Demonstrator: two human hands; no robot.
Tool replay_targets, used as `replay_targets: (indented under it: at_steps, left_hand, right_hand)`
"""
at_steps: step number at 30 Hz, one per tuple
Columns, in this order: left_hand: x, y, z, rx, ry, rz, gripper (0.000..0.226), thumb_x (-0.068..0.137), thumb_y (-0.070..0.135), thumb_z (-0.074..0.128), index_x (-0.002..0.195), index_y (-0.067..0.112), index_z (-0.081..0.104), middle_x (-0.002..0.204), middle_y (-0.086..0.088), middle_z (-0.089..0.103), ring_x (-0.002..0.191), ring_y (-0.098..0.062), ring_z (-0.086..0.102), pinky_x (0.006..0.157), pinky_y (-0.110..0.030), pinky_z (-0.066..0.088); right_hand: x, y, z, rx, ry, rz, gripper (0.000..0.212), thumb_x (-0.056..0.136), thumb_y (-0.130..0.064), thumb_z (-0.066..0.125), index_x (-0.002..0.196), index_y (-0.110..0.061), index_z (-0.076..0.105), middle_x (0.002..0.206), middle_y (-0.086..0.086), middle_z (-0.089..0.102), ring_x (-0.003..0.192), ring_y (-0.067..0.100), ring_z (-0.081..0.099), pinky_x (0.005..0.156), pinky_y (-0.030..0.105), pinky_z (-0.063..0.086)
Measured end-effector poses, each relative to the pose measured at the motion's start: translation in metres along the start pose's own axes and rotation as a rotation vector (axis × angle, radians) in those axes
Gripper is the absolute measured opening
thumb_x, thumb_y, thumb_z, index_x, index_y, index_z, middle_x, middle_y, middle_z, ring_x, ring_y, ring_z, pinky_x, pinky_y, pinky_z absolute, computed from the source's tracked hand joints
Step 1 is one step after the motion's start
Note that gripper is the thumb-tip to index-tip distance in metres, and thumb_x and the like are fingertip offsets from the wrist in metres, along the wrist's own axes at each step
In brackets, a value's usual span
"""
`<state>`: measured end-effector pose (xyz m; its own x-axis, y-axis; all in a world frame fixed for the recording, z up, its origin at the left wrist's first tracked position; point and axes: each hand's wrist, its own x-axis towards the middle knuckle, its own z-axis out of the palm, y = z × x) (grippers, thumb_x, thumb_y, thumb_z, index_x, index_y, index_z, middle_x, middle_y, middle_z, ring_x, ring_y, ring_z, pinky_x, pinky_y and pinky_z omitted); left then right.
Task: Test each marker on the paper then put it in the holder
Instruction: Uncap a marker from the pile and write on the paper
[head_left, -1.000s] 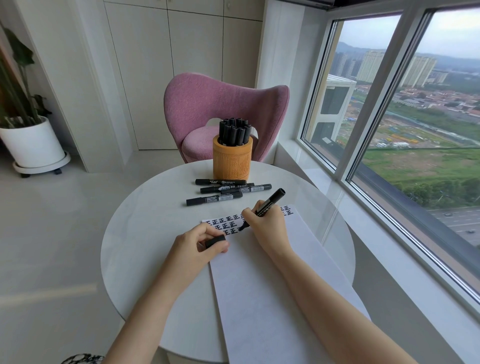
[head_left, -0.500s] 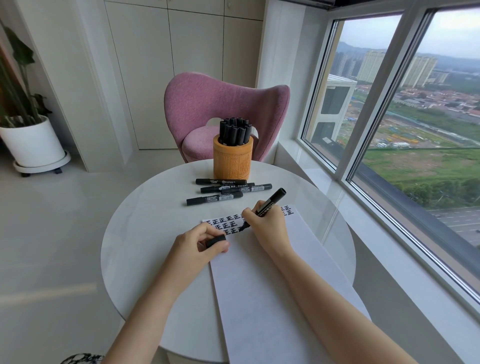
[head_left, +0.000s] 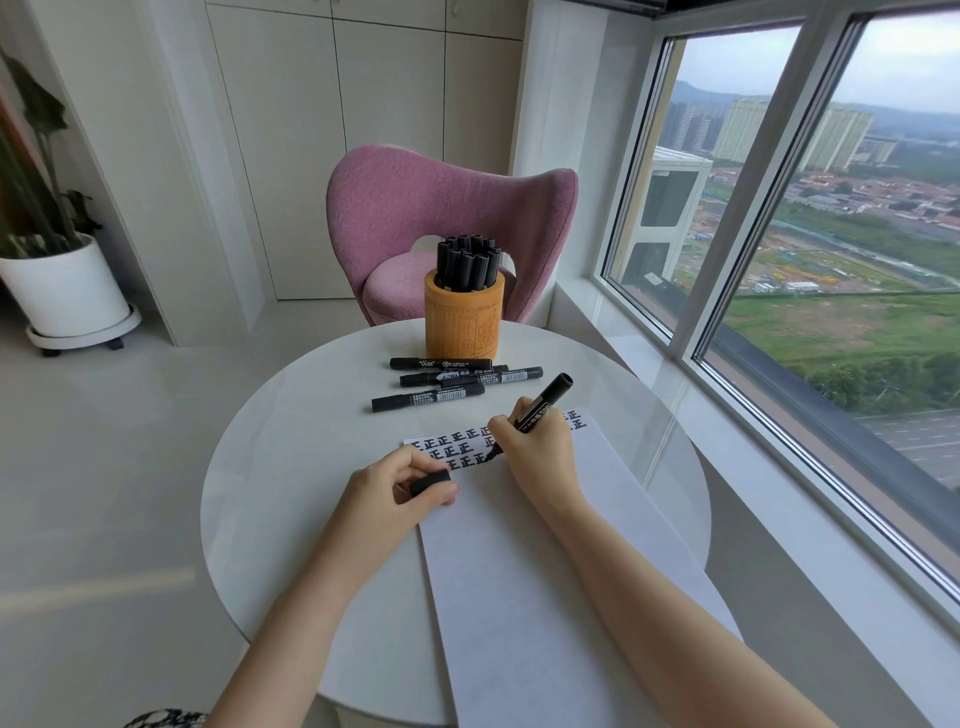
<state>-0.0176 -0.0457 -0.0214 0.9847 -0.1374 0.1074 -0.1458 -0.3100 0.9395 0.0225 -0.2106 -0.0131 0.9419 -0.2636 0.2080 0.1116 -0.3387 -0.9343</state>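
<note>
While your right hand (head_left: 540, 457) grips the uncapped marker (head_left: 535, 413), fingers clenched round its lower barrel, the tip rests on the paper (head_left: 519, 571) among the rows of test marks.

- Marker in hand: long axis tilted, tip down and toward your left, butt end up and away to the right. Judged light, rigid, smooth-barrelled; hold low near the tip for writing, mid-barrel for carrying.
- Cap (head_left: 430, 482): pinched in your left hand (head_left: 395, 493), which rests on the paper's left edge.
- Loose markers (head_left: 441, 384): four, capped, lying roughly crosswise on the tabletop (head_left: 291, 467) between paper and holder.
- Holder (head_left: 464, 322): wooden cylinder at the far edge, upright, already crowded with markers standing on end; expect a tight slot.
</note>
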Motion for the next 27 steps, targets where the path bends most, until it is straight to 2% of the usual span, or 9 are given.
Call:
replay_targets:
  at_steps: [7, 11, 14, 18, 23, 25, 27]
  left_hand:
    - [0.000, -0.001, 0.000, -0.010, -0.004, -0.004, 0.011, 0.080, 0.014, 0.072, 0.089, 0.016, 0.065, 0.078, 0.004, 0.074, 0.069, -0.003, 0.065, 0.071, -0.011, 0.046]
    - [0.000, 0.000, 0.000, -0.010, -0.002, 0.002, 0.011, 0.080, 0.014, 0.072, 0.089, 0.016, 0.065, 0.077, 0.005, 0.074, 0.065, 0.001, 0.063, 0.069, -0.009, 0.045]
    - [0.000, -0.001, 0.000, -0.004, -0.002, 0.005, 0.011, 0.081, 0.016, 0.072, 0.089, 0.018, 0.065, 0.078, 0.006, 0.074, 0.067, -0.001, 0.063, 0.070, -0.011, 0.046]
    - [0.001, -0.002, 0.000, 0.006, -0.002, 0.012, 0.011, 0.081, 0.017, 0.072, 0.089, 0.020, 0.065, 0.078, 0.006, 0.074, 0.067, -0.004, 0.062, 0.070, -0.013, 0.046]
    - [0.003, -0.001, -0.001, -0.031, 0.020, 0.046, 0.011, 0.080, 0.014, 0.072, 0.087, 0.021, 0.066, 0.083, 0.010, 0.071, 0.057, -0.007, 0.055, 0.063, -0.014, 0.044]
    - [0.005, 0.000, -0.002, -0.046, 0.024, 0.060, 0.011, 0.081, 0.014, 0.071, 0.087, 0.021, 0.067, 0.085, 0.012, 0.070, 0.059, -0.009, 0.055, 0.065, -0.018, 0.045]
    - [0.006, 0.001, -0.003, -0.066, 0.042, 0.068, 0.011, 0.080, 0.013, 0.071, 0.087, 0.021, 0.068, 0.086, 0.012, 0.071, 0.060, -0.010, 0.056, 0.066, -0.019, 0.046]
  right_hand:
    - [0.001, 0.001, -0.001, -0.003, 0.006, -0.008, 0.025, 0.078, -0.003, 0.056, 0.062, -0.009, 0.038, 0.056, 0.005, 0.031, 0.053, 0.011, 0.026, 0.046, 0.024, 0.021]
    - [0.003, 0.002, -0.003, 0.040, 0.035, 0.026, 0.024, 0.078, -0.004, 0.057, 0.063, -0.009, 0.039, 0.055, 0.001, 0.032, 0.053, 0.012, 0.029, 0.046, 0.021, 0.025]
    - [0.005, 0.003, -0.005, 0.086, 0.067, 0.060, 0.024, 0.079, -0.005, 0.056, 0.063, -0.009, 0.039, 0.056, 0.002, 0.033, 0.052, 0.011, 0.029, 0.047, 0.019, 0.026]
    - [0.006, 0.002, -0.007, 0.178, 0.066, 0.092, 0.032, 0.084, -0.018, 0.065, 0.066, -0.011, 0.040, 0.054, 0.004, 0.035, 0.051, 0.015, 0.030, 0.052, 0.027, 0.028]
    - [0.006, -0.007, -0.011, 0.368, 0.016, 0.158, 0.039, 0.084, -0.040, 0.070, 0.072, -0.009, 0.051, 0.049, 0.001, 0.029, 0.047, 0.015, 0.025, 0.046, 0.023, 0.022]
    - [0.007, -0.012, -0.014, 0.418, 0.018, 0.196, 0.038, 0.087, -0.037, 0.067, 0.073, -0.004, 0.054, 0.043, -0.003, 0.031, 0.041, 0.012, 0.025, 0.043, 0.019, 0.023]
    - [0.006, -0.018, -0.016, 0.454, -0.003, 0.206, 0.029, 0.090, -0.025, 0.066, 0.073, -0.007, 0.050, 0.044, -0.004, 0.029, 0.041, 0.011, 0.023, 0.043, 0.020, 0.022]
